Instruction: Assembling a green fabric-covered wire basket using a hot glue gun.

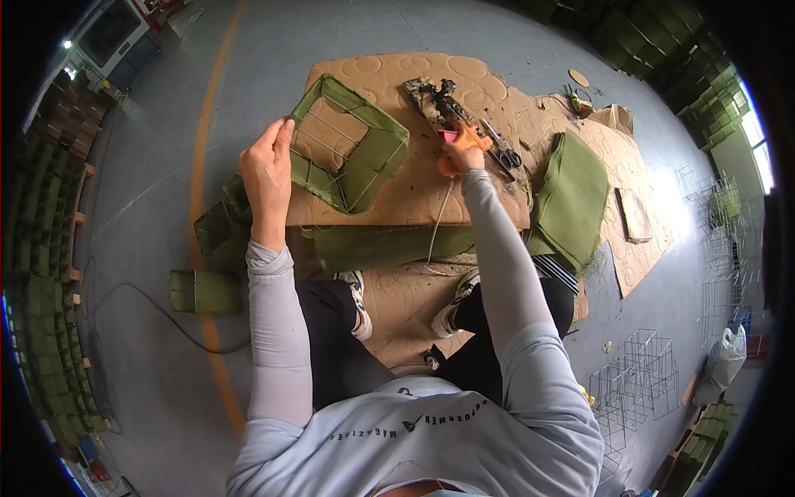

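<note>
Head view: upper-centre wire-framed box (pixel 383 147) lies between left hand (pixel 267 170) (pinching its edge) and right hand (pixel 465 158) gripping orange glue gun (pixel 469 136)

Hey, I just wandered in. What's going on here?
The person's left hand holds the edge of a green cloth box, some of its wire frame bare, over a sheet of cardboard. The right hand grips an orange glue gun, apart from the box, near some scissors. Green cloth pieces lie farther right.

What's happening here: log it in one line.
left hand: holding green fabric wire-framed box; right hand: holding orange corded tool; work surface: brown cardboard
</note>
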`<action>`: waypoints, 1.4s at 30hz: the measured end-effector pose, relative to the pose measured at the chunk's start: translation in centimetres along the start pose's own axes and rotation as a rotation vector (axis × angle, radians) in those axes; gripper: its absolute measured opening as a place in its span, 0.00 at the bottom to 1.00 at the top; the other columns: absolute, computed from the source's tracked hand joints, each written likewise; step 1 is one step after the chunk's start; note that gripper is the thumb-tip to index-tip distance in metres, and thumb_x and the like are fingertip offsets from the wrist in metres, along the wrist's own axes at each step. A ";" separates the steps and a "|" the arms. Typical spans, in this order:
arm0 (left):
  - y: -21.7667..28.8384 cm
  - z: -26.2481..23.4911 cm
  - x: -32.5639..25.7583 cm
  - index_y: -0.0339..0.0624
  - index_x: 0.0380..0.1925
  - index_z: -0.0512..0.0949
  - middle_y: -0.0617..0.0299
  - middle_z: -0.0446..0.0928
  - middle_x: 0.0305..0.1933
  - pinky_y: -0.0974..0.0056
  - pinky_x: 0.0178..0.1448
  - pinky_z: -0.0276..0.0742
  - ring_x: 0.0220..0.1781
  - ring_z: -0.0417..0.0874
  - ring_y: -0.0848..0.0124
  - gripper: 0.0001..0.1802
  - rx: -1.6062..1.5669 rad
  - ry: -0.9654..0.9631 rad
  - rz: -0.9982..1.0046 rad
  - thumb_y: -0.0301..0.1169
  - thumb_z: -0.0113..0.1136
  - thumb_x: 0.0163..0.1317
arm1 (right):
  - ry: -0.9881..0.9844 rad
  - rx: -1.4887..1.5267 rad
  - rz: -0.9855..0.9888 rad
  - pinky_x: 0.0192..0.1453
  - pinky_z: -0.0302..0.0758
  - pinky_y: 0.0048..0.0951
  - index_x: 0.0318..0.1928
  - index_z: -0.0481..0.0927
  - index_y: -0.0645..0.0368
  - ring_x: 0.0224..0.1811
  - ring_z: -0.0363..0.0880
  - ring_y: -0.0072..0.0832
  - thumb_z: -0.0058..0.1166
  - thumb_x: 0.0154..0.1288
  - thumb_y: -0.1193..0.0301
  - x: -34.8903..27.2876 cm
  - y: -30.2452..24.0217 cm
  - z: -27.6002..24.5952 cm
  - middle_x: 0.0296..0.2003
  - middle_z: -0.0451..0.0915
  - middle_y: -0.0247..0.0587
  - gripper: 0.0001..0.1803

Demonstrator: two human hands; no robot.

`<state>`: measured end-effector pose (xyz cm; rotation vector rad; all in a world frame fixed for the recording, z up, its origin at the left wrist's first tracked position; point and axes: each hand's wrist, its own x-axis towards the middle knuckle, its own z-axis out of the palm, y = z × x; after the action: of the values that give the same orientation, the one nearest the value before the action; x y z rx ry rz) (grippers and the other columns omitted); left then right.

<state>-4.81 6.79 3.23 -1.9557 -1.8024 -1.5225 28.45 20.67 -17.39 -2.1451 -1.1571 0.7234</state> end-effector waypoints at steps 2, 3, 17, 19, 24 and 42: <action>-0.3 -0.1 0.0 0.32 0.42 0.81 0.48 0.70 0.17 0.59 0.27 0.66 0.18 0.67 0.64 0.18 0.020 -0.015 -0.062 0.39 0.56 0.71 | -0.524 1.084 0.237 0.40 0.83 0.34 0.42 0.80 0.61 0.35 0.85 0.37 0.68 0.51 0.65 -0.6 -0.2 -1.9 0.36 0.84 0.45 0.20; -0.7 0.0 0.0 0.32 0.42 0.81 0.48 0.70 0.17 0.59 0.27 0.66 0.18 0.67 0.64 0.18 0.027 -0.014 -0.070 0.39 0.56 0.71 | -0.488 1.173 0.332 0.36 0.82 0.30 0.42 0.79 0.61 0.33 0.84 0.32 0.63 0.55 0.75 -1.5 -0.7 -2.5 0.35 0.84 0.43 0.13; 4.1 3.2 -3.0 0.34 0.45 0.82 0.46 0.83 0.44 0.57 0.46 0.81 0.45 0.86 0.52 0.13 -0.032 -0.155 0.193 0.32 0.58 0.68 | -0.561 1.297 -0.350 0.60 0.73 0.39 0.59 0.69 0.57 0.68 0.68 0.41 0.63 0.57 0.70 -19.9 0.5 -15.0 0.57 0.75 0.41 0.29; 4.9 3.4 -3.7 0.35 0.45 0.81 0.47 0.83 0.44 0.57 0.46 0.82 0.45 0.86 0.52 0.13 -0.027 -0.175 0.238 0.32 0.59 0.67 | -0.574 1.229 -0.468 0.64 0.71 0.40 0.55 0.72 0.58 0.66 0.70 0.41 0.61 0.57 0.73 -22.0 2.6 -15.1 0.57 0.75 0.44 0.24; 4.3 4.6 -4.7 0.35 0.45 0.81 0.49 0.84 0.45 0.58 0.47 0.83 0.47 0.86 0.55 0.13 -0.042 -0.163 0.380 0.30 0.63 0.63 | -0.728 0.952 -0.429 0.66 0.66 0.37 0.49 0.75 0.62 0.59 0.74 0.35 0.57 0.56 0.79 -27.5 7.6 -13.8 0.52 0.78 0.43 0.18; 4.3 3.6 -5.6 0.35 0.45 0.81 0.52 0.84 0.46 0.60 0.49 0.84 0.49 0.86 0.58 0.14 0.016 -0.200 0.395 0.28 0.66 0.60 | -0.670 0.804 -0.176 0.60 0.67 0.34 0.42 0.74 0.60 0.52 0.74 0.32 0.55 0.57 0.79 -32.1 9.0 -11.4 0.43 0.75 0.39 0.11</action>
<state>1.68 3.73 -0.12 -2.3496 -1.3635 -1.2216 26.02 -13.76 -10.21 -1.1352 -1.0714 1.5693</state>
